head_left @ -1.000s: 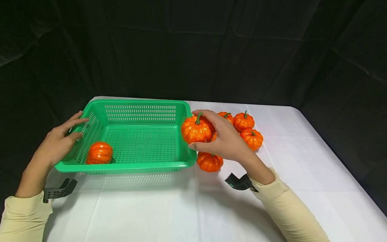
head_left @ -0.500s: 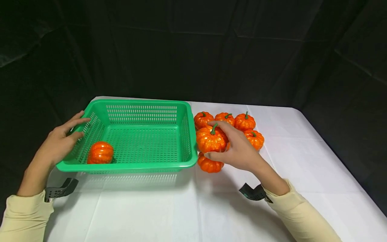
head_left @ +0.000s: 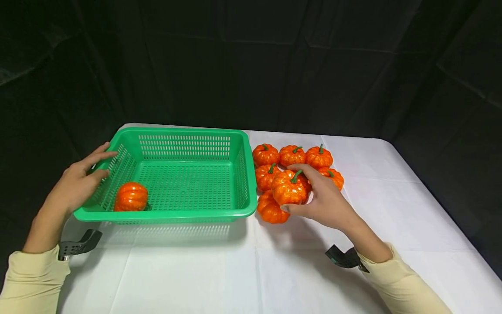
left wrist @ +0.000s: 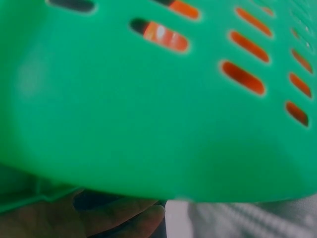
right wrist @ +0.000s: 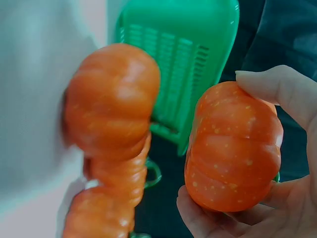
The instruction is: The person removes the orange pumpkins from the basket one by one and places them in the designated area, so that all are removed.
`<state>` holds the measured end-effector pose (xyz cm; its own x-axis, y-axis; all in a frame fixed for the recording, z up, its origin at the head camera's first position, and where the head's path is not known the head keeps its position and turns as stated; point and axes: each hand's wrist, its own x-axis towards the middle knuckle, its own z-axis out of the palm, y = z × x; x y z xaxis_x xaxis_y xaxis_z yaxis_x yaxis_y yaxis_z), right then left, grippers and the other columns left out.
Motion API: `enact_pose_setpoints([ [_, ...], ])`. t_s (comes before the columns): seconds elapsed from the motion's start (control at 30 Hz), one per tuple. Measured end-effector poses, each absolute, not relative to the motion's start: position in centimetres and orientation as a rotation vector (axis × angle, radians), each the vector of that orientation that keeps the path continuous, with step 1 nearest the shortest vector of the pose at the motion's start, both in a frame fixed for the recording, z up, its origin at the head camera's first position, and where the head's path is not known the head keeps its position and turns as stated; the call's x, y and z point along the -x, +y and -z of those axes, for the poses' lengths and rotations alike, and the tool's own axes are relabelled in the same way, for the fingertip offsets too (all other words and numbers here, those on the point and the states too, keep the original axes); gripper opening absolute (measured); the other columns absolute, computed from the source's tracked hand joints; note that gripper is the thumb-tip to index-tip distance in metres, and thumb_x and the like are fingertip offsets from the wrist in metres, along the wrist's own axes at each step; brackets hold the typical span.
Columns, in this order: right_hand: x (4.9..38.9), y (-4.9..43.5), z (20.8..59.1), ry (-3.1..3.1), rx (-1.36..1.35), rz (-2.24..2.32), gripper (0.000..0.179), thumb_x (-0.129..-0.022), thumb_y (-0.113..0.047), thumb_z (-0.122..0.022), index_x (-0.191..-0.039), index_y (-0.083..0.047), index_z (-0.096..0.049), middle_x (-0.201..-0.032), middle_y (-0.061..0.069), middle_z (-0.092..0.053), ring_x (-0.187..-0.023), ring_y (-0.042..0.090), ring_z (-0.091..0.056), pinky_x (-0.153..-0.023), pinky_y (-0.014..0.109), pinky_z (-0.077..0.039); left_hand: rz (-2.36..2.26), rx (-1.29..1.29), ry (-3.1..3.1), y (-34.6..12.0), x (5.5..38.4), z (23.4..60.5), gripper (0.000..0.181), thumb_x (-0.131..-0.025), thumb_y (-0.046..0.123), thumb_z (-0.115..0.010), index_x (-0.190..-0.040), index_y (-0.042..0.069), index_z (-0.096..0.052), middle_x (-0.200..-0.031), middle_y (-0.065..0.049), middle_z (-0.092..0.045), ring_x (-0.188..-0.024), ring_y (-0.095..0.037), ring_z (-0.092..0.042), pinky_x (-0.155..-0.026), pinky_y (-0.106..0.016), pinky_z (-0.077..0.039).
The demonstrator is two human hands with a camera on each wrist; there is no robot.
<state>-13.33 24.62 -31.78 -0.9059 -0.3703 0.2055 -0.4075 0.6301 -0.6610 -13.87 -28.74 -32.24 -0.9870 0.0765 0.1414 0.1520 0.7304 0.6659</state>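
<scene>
My right hand [head_left: 325,203] holds a small orange pumpkin [head_left: 289,188] with a green stem, thumb on one side and fingers on the other. In the right wrist view the held pumpkin [right wrist: 235,148] shows its speckled underside. In the head view it overlaps other pumpkins beside the basket. On the left, my left hand [head_left: 80,183] grips the rim of a green plastic basket [head_left: 164,215], with a finger and the thumb reaching over the edge. The left wrist view is mostly filled by the basket wall [left wrist: 124,114]; fingertips [left wrist: 148,220] show below it.
One pumpkin [head_left: 131,197] lies on its side in the basket's near left corner. Several more, such as a pumpkin [head_left: 319,157] at the back, sit grouped right of the basket on the white tablecloth [head_left: 196,270]. A black curtain [head_left: 251,65] hangs behind.
My right hand has moved right and toward me with the pumpkin, away from the basket's right rim, uncovering pumpkins behind it. My left hand stays on the basket.
</scene>
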Motion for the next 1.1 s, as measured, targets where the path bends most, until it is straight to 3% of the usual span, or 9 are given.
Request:
enact_pose_setpoints([
  [0.3,12.9,26.6,32.6,-2.809,-0.582,-1.146,0.078,-0.080,-0.030,-0.092,-0.145,-0.014,-0.053,-0.131,0.006,-0.061,-0.106,0.024,-0.063,-0.090,0.046,-0.055,1.115,0.196,-2.821,-28.8,13.9,32.5,0.050,-0.109,0.015,-0.042,-0.157,0.000,-0.041,-0.173,-0.009,-0.013,-0.150,-0.055,-0.012,-0.107,-0.081,-0.017],
  [0.53,12.8,27.3,32.8,-2.782,-0.567,-1.158,0.079,-0.078,-0.024,-0.094,-0.144,-0.012,-0.053,-0.126,0.007,-0.063,-0.100,0.022,-0.065,-0.086,0.038,-0.058,1.118,0.188,-2.818,-28.9,13.9,32.6,0.050,-0.109,0.015,-0.042,-0.157,0.000,-0.042,-0.173,-0.008,-0.013,-0.150,-0.056,-0.012,-0.106,-0.082,-0.016],
  [0.77,12.6,27.9,32.9,-2.823,-0.552,-1.105,0.077,-0.079,-0.021,-0.092,-0.143,-0.008,-0.051,-0.130,0.013,-0.062,-0.107,0.029,-0.062,-0.090,0.049,-0.054,1.108,0.174,-2.823,-28.7,13.9,32.5,0.050,-0.109,0.016,-0.042,-0.157,0.001,-0.041,-0.173,-0.009,-0.013,-0.149,-0.056,-0.015,-0.102,-0.079,-0.022],
  [0.97,12.7,28.7,33.7,-2.833,-0.532,-1.091,0.076,-0.078,-0.018,-0.091,-0.142,-0.006,-0.051,-0.126,0.015,-0.064,-0.105,0.030,-0.063,-0.089,0.050,-0.054,1.115,0.190,-2.813,-28.9,14.0,32.5,0.051,-0.108,0.014,-0.042,-0.157,-0.001,-0.041,-0.173,-0.011,-0.013,-0.150,-0.057,-0.011,-0.107,-0.082,-0.014],
  [1.1,12.8,29.1,34.3,-2.850,-0.521,-1.097,0.074,-0.078,-0.017,-0.091,-0.140,-0.006,-0.052,-0.126,0.014,-0.064,-0.108,0.031,-0.063,-0.091,0.051,-0.053,1.109,0.180,-2.820,-28.9,13.9,32.5,0.051,-0.108,0.015,-0.042,-0.157,0.001,-0.042,-0.173,-0.009,-0.014,-0.149,-0.056,-0.013,-0.106,-0.081,-0.017],
])
